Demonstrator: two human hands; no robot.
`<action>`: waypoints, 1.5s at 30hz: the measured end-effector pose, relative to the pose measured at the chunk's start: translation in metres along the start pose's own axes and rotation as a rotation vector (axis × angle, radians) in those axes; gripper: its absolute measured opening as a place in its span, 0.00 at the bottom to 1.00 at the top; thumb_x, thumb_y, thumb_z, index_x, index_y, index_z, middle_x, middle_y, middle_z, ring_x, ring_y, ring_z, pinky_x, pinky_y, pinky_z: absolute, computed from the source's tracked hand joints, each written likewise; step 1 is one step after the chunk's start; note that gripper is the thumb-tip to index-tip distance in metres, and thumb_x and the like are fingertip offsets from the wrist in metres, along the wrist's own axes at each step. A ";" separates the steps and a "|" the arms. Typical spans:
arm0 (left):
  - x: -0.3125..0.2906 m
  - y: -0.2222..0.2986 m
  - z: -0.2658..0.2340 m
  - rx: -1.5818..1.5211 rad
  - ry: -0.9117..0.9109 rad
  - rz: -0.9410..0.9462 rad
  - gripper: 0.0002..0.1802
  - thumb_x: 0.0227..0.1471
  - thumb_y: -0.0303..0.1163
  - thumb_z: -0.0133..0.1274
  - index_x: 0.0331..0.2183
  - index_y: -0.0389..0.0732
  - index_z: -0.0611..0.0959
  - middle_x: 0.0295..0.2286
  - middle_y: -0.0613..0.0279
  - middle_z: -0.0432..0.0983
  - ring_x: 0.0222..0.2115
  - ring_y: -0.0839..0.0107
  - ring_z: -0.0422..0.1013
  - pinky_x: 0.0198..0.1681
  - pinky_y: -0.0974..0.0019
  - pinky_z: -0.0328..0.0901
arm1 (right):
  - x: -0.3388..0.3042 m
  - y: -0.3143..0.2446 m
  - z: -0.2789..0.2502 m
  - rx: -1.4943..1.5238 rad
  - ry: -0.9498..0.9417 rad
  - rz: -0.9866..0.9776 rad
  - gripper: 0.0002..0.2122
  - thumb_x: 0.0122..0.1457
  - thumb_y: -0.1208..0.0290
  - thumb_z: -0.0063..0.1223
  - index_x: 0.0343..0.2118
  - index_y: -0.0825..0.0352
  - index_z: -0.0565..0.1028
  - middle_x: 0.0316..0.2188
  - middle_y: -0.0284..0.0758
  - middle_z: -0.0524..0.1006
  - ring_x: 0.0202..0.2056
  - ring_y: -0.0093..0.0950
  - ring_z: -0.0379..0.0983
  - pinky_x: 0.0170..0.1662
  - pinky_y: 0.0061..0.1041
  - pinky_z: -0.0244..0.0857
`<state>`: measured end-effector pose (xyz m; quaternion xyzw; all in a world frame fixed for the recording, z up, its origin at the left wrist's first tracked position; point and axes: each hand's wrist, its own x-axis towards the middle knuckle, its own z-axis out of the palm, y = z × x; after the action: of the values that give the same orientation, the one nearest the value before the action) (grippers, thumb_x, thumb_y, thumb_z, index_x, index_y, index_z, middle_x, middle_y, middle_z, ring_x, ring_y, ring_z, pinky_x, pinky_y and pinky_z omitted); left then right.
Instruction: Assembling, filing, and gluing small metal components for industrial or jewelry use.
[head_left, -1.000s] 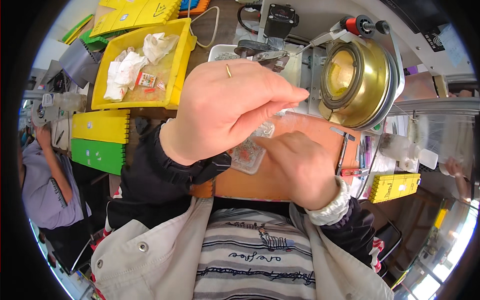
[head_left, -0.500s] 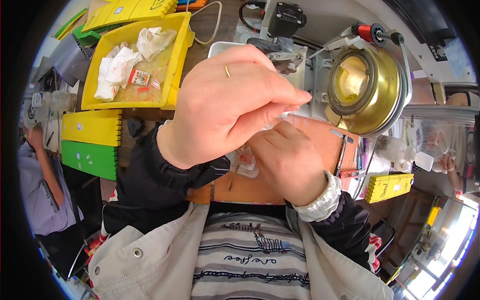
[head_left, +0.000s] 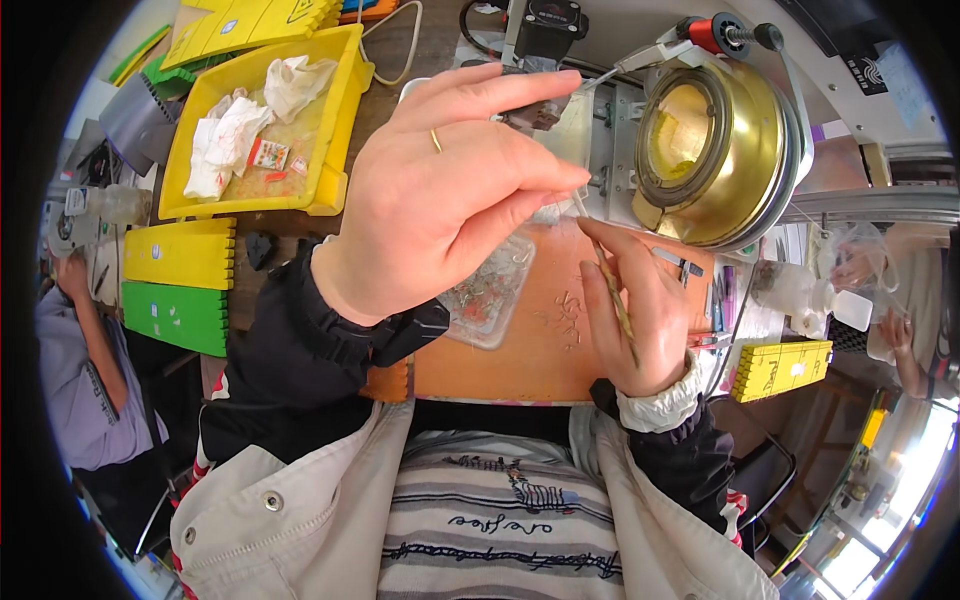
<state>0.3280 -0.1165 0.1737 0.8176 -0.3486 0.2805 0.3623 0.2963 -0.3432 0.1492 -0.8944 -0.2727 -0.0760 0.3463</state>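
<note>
Over the orange work board, my left hand pinches thumb and index finger around a thin pale piece; the middle finger stretches out above. Just to its right, my right hand holds a slim brass-coloured tool, its tip near the left fingertips. Whether that tool has one leg or two is unclear. Partly below my left hand lies a clear shallow tray with tangled thin bits, some reddish. Several fine curled strands are scattered on the board between the hands.
A gold round drum on a machine stands beyond my right hand. At the far left sits a yellow bin with crumpled tissues. Yellow and green notched boards lie left. Other people work at both sides.
My hands have drawn apart; the right hand moved right and turned, so its tool now shows. My left middle finger has lifted. The tray and the strands on the board are uncovered.
</note>
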 end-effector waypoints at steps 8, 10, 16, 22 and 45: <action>-0.002 0.000 0.000 0.055 -0.059 -0.018 0.10 0.45 0.21 0.60 0.34 0.42 0.84 0.26 0.61 0.80 0.51 0.49 0.72 0.58 0.47 0.57 | 0.000 0.011 0.007 0.141 -0.070 0.018 0.16 0.52 0.83 0.53 0.46 0.72 0.73 0.36 0.47 0.78 0.37 0.42 0.77 0.39 0.32 0.71; -0.003 0.000 -0.001 0.060 -0.065 -0.021 0.11 0.45 0.21 0.60 0.34 0.42 0.84 0.27 0.61 0.80 0.50 0.49 0.72 0.58 0.46 0.57 | 0.001 0.009 0.008 0.140 -0.084 0.017 0.15 0.53 0.83 0.51 0.46 0.73 0.74 0.34 0.46 0.79 0.33 0.38 0.77 0.37 0.28 0.70; -0.005 0.000 0.002 0.059 -0.063 -0.019 0.12 0.42 0.21 0.60 0.33 0.43 0.84 0.28 0.64 0.80 0.50 0.49 0.72 0.60 0.46 0.55 | -0.001 0.005 0.000 0.106 -0.133 0.018 0.15 0.55 0.84 0.49 0.46 0.74 0.74 0.31 0.44 0.79 0.28 0.32 0.76 0.33 0.25 0.69; -0.008 -0.005 0.007 0.030 -0.058 -0.047 0.11 0.42 0.21 0.60 0.33 0.42 0.84 0.28 0.64 0.80 0.50 0.50 0.72 0.62 0.47 0.53 | -0.005 0.001 -0.009 0.081 -0.054 -0.017 0.15 0.55 0.85 0.45 0.46 0.77 0.73 0.34 0.46 0.79 0.24 0.26 0.75 0.30 0.23 0.67; -0.007 -0.006 0.004 -0.008 -0.046 -0.060 0.10 0.40 0.21 0.60 0.30 0.40 0.83 0.26 0.62 0.79 0.51 0.53 0.72 0.62 0.49 0.53 | 0.001 -0.008 -0.007 0.162 0.104 -0.078 0.14 0.61 0.78 0.40 0.46 0.79 0.70 0.43 0.53 0.77 0.23 0.23 0.74 0.30 0.20 0.65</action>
<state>0.3292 -0.1142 0.1635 0.8325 -0.3332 0.2490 0.3658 0.2938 -0.3427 0.1596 -0.8471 -0.2942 -0.1137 0.4278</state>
